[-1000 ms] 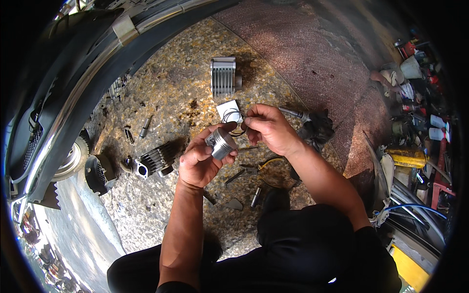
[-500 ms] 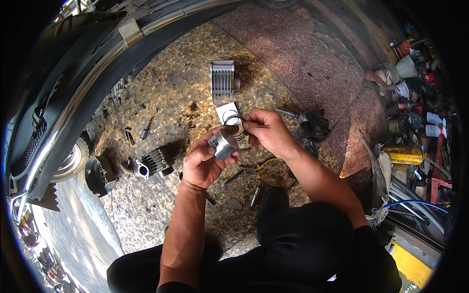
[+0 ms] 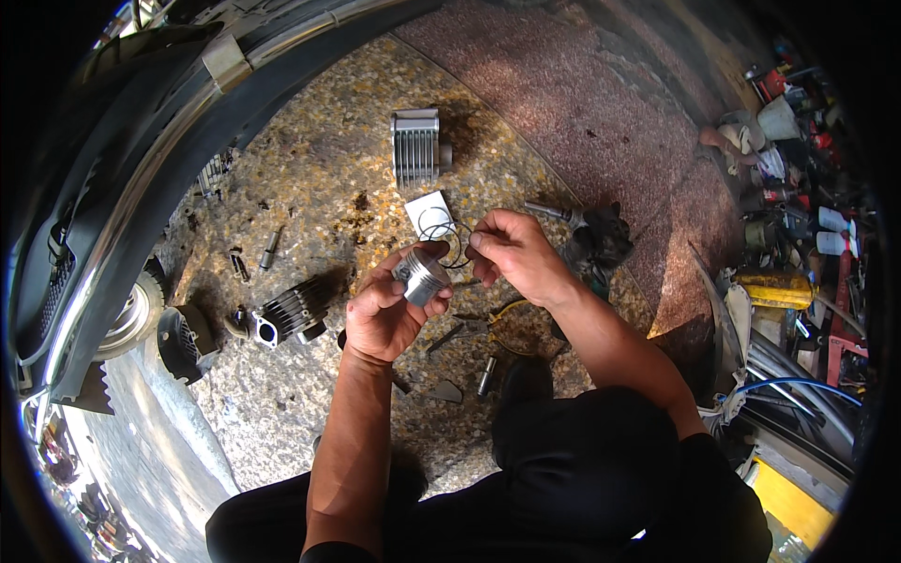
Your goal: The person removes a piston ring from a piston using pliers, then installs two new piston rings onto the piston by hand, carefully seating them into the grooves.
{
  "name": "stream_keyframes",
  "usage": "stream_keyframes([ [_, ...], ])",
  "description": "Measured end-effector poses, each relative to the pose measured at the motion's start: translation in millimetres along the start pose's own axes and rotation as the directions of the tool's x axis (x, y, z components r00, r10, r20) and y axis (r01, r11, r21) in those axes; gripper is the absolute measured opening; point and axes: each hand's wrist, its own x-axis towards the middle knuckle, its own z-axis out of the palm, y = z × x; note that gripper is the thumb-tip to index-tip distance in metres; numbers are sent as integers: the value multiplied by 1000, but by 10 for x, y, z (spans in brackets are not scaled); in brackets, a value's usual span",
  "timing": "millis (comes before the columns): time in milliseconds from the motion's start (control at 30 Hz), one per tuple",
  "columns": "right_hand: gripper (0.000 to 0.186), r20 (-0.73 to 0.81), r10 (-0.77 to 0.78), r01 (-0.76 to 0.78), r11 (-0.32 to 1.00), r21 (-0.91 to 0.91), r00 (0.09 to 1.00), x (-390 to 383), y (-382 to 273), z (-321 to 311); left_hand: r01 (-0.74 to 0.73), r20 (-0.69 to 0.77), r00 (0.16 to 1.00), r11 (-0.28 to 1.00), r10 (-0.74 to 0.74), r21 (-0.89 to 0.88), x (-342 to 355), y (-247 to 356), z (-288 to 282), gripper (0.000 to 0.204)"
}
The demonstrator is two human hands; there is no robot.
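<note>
My left hand (image 3: 380, 314) is closed round a silver piston (image 3: 421, 276), its fingers and thumb gripping the sides and the grooved end tilted up and away from me. Just right of it, my right hand (image 3: 514, 255) pinches thin piston rings (image 3: 459, 230) between thumb and fingertips. The rings hang fanned out as overlapping loops beyond the piston, apart from its grooves as far as I can see. Past them on the ground lies a white square packet or card (image 3: 425, 208). How many rings there are is hard to make out.
A clean finned cylinder (image 3: 415, 150) stands beyond the packet, a dirty one (image 3: 293, 310) lies left. Yellow-handled pliers (image 3: 511, 328) and a metal pin (image 3: 486, 377) lie near my foot. A dark clump (image 3: 603, 242) sits right. Vehicle panels curve along the left; clutter lines the right.
The rings have spread from a tight bundle into wider separate loops. My left hand and the piston have shifted slightly left; the view has shifted a little too.
</note>
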Motion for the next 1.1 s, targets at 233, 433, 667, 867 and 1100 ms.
stream_keyframes([
  [233,8,-10,-40,40,999,33,999,8,59,-40,15,8,1000,999,-15,50,25,-18,-67,77],
  [433,6,27,-37,32,983,179,999,41,153,-151,21,51,998,994,-26,103,34,-7,-115,80],
  [667,11,-284,54,-136,952,-276,957,255,420,-551,9,-19,1000,998,-8,56,0,41,-253,69],
  [867,18,-371,118,-294,834,-466,921,382,878,-751,20,4,1000,998,-20,55,-12,56,-296,72],
  [1100,15,-143,-167,18,708,-706,976,266,609,-537,41,99,994,997,-47,63,-45,42,-246,77],
])
